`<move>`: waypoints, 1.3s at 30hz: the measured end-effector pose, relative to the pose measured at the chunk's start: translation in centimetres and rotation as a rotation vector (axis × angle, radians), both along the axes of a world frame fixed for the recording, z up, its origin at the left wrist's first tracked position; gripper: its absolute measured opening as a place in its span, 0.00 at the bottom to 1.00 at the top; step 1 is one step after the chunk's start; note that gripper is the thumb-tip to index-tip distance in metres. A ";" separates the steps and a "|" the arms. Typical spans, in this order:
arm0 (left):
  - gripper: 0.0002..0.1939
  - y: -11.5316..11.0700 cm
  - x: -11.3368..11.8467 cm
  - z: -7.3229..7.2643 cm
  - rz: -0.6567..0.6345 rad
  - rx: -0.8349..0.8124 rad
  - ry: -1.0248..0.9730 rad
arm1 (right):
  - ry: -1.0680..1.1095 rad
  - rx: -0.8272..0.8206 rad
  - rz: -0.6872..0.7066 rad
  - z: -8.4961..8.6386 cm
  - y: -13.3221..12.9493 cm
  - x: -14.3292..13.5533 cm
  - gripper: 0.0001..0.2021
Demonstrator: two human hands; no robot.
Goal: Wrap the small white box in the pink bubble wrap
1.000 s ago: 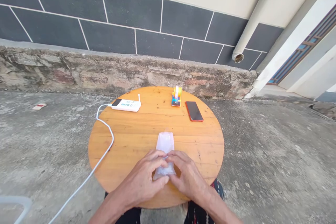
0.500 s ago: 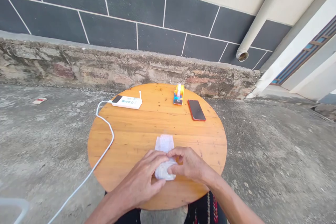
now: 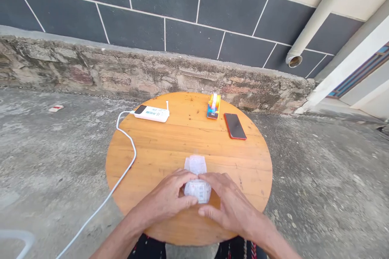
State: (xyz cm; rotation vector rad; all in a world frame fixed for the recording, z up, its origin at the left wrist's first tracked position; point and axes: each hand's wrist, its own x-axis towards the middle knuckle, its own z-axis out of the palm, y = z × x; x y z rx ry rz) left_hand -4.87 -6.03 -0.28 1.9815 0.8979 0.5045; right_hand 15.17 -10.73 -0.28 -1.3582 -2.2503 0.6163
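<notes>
A whitish translucent wrapped bundle [image 3: 198, 191] with a printed label lies near the front of the round wooden table [image 3: 170, 145]. Its flatter wrapping [image 3: 196, 164] stretches away from me on the tabletop. On the bundle's left side is my left hand [image 3: 170, 196], thumb and fingers apart, fingertips touching its upper edge. My right hand [image 3: 231, 198] curves round the right side, its index finger on the top edge and its thumb held apart below. Neither hand is closed round the bundle.
A white power strip [image 3: 152, 113] with a white cable [image 3: 133, 149] sits at the back left. A yellow and blue tape dispenser [image 3: 214, 107] and a red-edged phone [image 3: 235, 126] lie at the back right. Behind stands a stone-based wall [image 3: 136, 73].
My right hand has spread its thumb away from the bundle, and the label now shows. My left hand's fingers have drawn back to the left. The view has shifted slightly.
</notes>
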 end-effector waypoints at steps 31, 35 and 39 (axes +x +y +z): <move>0.27 0.6 0.0 -3.0 0.286 0.057 -0.136 | 0.068 -0.463 0.116 1.1 7.7 1.3 0.13; 0.20 0.9 0.2 -2.9 0.285 0.101 -0.139 | 0.037 -0.453 0.172 1.0 8.2 1.3 0.13; 0.18 1.5 0.6 -2.7 0.323 0.076 -0.107 | 0.015 -0.297 -0.042 0.5 7.3 1.0 0.18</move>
